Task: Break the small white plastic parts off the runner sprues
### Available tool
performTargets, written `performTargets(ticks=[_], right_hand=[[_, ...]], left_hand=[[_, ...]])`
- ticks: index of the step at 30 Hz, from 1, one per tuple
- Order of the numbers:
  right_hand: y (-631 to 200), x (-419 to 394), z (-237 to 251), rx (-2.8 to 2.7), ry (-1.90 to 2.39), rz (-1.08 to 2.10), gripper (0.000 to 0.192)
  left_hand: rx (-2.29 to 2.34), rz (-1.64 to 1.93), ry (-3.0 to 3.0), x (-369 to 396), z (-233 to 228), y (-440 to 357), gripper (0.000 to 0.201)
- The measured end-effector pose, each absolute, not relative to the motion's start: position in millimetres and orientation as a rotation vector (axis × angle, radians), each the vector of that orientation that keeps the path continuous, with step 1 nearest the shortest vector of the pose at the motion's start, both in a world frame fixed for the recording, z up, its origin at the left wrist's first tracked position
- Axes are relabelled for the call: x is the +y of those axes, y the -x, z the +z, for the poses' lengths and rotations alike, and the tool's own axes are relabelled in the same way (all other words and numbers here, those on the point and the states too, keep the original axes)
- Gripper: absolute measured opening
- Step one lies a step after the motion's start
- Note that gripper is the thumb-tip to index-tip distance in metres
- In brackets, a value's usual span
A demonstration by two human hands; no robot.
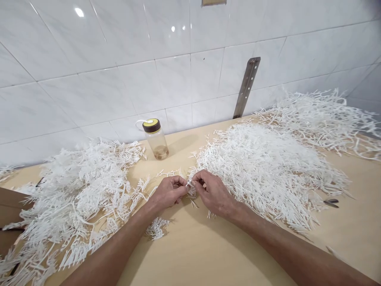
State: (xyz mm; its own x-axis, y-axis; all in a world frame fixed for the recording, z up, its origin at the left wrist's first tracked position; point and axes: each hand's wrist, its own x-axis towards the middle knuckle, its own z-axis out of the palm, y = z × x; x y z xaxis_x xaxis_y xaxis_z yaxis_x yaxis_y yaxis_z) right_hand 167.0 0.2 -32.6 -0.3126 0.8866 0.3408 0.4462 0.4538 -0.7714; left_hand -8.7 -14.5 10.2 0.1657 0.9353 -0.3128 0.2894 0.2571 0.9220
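My left hand (172,192) and my right hand (212,193) meet over the middle of the table, thumb and fingertips closed on each. Pinched between them is a small white branched sprig (189,184), partly hidden by the fingers. To the right, touching distance from my right hand, spreads a broad heap of short thin white pieces (268,171). A looser pile of white branched strands (86,182) lies left of my left hand. Below that hand rests a small white clump (157,228), and a few loose strands (169,173) lie just beyond it.
A clear bottle (157,141) with a dark and yellow-green lid stands near the tiled wall (133,87). A perforated metal bracket (247,87) leans there. More white strands (321,119) lie far right; a small dark tool (331,203) is at the heap's edge. Brown cardboard (13,206) shows left.
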Motion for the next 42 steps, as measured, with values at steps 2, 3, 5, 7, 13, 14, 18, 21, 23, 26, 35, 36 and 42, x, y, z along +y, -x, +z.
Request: performTargets(ticks=[2, 3, 5, 7, 13, 14, 18, 21, 23, 26, 35, 36, 42], right_hand=[[-167, 0, -34, -1.93, 1.106, 0.733, 0.012], [-167, 0, -34, -1.926, 1.105, 0.74, 0.013], [-167, -2, -33, -1.91, 1.107, 0.767, 0.016], [-166, -3, -32, -1.893, 1.1, 0.794, 0.018], [-163, -3, -34, -1.891, 1.047, 0.64, 0.014], [-162, -3, -35, -1.905, 1.037, 0.614, 0.012], [-162, -2, -36, -1.93, 1.021, 0.561, 0.011], [-164, -2, -35, -1.933, 0.997, 0.553, 0.011], [-165, -2, -34, -1.945, 0.971, 0.542, 0.011], [-166, -1, -33, -1.968, 0.947, 0.537, 0.012], [-167, 0, -34, -1.969, 0.888, 0.628, 0.012], [-167, 0, -34, -1.973, 0.882, 0.637, 0.012], [-167, -1, -34, -1.971, 0.914, 0.701, 0.013]], left_hand=[[1.341, 0.691, -1.242, -15, 11, 9, 0.02], [1.323, 0.687, -1.23, -15, 11, 9, 0.021], [1.277, 0.691, -1.213, -14, 10, 11, 0.026], [1.228, 0.714, -1.204, -13, 9, 12, 0.031], [1.175, 0.787, -1.108, -12, 8, 14, 0.027], [1.191, 0.794, -1.101, -12, 8, 13, 0.027], [1.24, 0.823, -1.113, -13, 4, 12, 0.027], [1.241, 0.823, -1.131, -14, 4, 10, 0.024], [1.237, 0.821, -1.139, -15, 6, 9, 0.022], [1.229, 0.806, -1.131, -16, 9, 9, 0.021], [1.193, 0.765, -1.003, -12, 4, 14, 0.031], [1.196, 0.771, -0.993, -12, 3, 14, 0.034], [1.141, 0.805, -0.958, -9, 0, 19, 0.039]])
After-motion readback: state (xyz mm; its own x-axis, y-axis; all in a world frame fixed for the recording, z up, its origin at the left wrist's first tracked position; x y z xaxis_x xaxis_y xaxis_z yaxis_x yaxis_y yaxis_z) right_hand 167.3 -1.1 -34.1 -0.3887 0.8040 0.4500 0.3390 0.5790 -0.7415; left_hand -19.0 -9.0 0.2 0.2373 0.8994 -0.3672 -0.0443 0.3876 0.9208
